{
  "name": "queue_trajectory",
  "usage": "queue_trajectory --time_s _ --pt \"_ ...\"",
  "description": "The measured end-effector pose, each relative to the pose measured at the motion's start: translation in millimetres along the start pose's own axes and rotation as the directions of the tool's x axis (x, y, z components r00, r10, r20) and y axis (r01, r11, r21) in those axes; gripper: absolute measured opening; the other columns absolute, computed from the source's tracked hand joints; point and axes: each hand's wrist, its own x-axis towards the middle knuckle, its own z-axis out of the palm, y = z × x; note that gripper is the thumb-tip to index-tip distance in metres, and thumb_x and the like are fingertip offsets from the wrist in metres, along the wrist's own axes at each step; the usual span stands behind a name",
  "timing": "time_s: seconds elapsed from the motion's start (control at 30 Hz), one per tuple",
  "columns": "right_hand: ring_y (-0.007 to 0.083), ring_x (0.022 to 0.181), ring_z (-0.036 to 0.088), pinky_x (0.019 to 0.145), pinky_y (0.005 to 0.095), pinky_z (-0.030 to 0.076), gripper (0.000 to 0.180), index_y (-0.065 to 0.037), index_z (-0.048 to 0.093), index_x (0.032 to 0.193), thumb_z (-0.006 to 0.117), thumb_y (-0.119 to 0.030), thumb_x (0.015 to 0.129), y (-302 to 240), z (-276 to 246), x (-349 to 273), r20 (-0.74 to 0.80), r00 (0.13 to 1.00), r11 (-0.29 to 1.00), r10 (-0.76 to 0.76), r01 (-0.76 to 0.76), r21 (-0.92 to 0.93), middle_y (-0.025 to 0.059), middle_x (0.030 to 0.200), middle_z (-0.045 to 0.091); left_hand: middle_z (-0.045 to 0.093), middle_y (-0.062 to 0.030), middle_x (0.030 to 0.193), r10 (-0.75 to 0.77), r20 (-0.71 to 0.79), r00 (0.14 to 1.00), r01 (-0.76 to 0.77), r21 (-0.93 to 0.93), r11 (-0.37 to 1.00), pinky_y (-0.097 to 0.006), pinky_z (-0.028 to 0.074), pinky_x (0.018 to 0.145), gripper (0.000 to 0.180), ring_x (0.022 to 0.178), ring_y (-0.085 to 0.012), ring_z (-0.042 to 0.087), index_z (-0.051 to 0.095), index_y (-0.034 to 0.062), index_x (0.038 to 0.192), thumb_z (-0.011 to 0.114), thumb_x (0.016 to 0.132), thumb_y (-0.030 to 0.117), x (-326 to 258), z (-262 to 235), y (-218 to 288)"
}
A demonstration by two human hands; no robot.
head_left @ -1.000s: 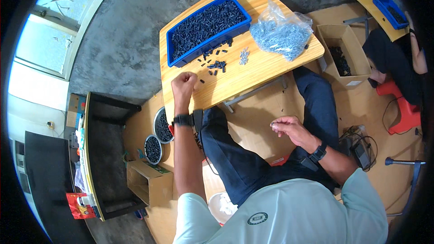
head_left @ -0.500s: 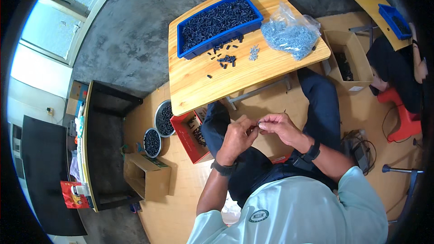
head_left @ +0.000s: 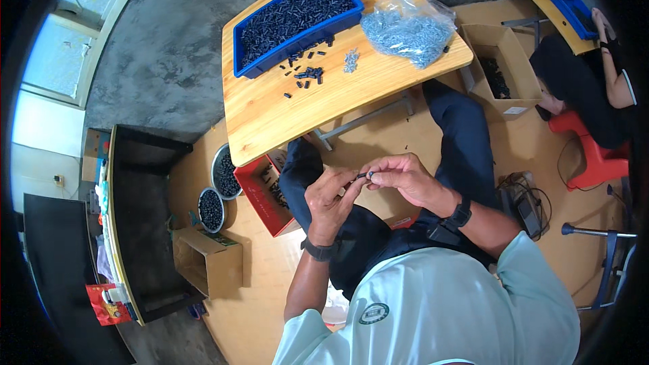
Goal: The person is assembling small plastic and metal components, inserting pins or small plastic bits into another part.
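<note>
My left hand (head_left: 329,204) is closed, its thumb and fingers pinching a small black cylindrical piece (head_left: 361,176) above my lap. Fingertips of my right hand (head_left: 407,179) meet the piece's other end in a pinch; a tiny pale spot shows there, too small to name. On the wooden table (head_left: 270,121) ahead, a blue tray (head_left: 304,43) is heaped with similar black pieces. Several loose black pieces (head_left: 310,74) lie in front of it. Beside them is a little pile of silvery metal parts (head_left: 351,60), and a clear plastic bag (head_left: 409,25) full of such parts sits to the right.
Left of my legs are a red box (head_left: 260,202) and two metal bowls (head_left: 223,172) holding black pieces. An open cardboard box (head_left: 206,263) lies nearby. Another carton (head_left: 503,60) stands right of the table. A person (head_left: 581,87) sits at another table, far right, by a red stool (head_left: 588,155).
The whole view has shifted, so the table appears farther left and higher. Between my fingertips the black piece now shows more plainly, and my hands are slightly farther apart.
</note>
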Motion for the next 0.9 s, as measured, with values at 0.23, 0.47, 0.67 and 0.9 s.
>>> queue_trajectory --time_s 0.23,0.47,0.67,0.9 --pt "0.0163 0.101 0.066 0.09 0.0289 0.055 0.016 0.005 0.07 0.106 0.068 -0.001 0.092 -21.3 13.7 -18.7 0.036 0.986 0.948 -0.165 0.168 -0.271 0.0127 0.112 0.069 0.068 -0.0119 0.088 -0.087 0.015 0.996 0.088 -0.165 0.982 -0.028 0.053 0.063 0.014 0.071 -0.0181 0.065 0.07 -0.004 0.093 0.075 0.081 -0.007 -11.0 5.0 17.4" --pt "0.0142 0.099 0.065 0.088 0.0277 0.054 0.013 0.006 0.069 0.103 0.068 -0.001 0.092 -26.5 18.6 -23.7 0.083 0.979 0.916 -0.186 0.203 -0.347 0.0111 0.107 0.069 0.064 -0.0122 0.101 -0.397 0.06 0.916 0.348 -0.611 0.711 -0.024 0.055 0.061 0.011 0.073 -0.0144 0.065 0.07 -0.0055 0.1 0.068 0.089 -0.004 -17.7 8.8 22.5" --pt "0.0131 0.097 0.065 0.086 0.0271 0.054 0.013 0.006 0.069 0.103 0.068 0.0 0.092 -22.1 18.7 -23.2 0.075 0.976 0.911 -0.203 0.216 -0.352 0.0097 0.104 0.069 0.064 -0.0122 0.102 -0.397 0.067 0.915 0.345 -0.641 0.686 -0.024 0.055 0.062 0.011 0.073 -0.0144 0.065 0.07 -0.0054 0.101 0.068 0.09 -0.004 -18.5 10.2 20.5" --pt "0.0126 0.095 0.065 0.084 0.0267 0.055 0.013 0.006 0.069 0.103 0.069 -0.001 0.091 -19.0 16.7 -22.7 0.069 0.975 0.901 -0.213 0.223 -0.373 0.0089 0.104 0.068 0.065 -0.0115 0.103 -0.362 0.089 0.928 0.342 -0.59 0.731 -0.023 0.057 0.064 0.013 0.075 -0.0129 0.066 0.07 -0.0064 0.102 0.07 0.088 -0.005 -18.8 8.8 21.1"
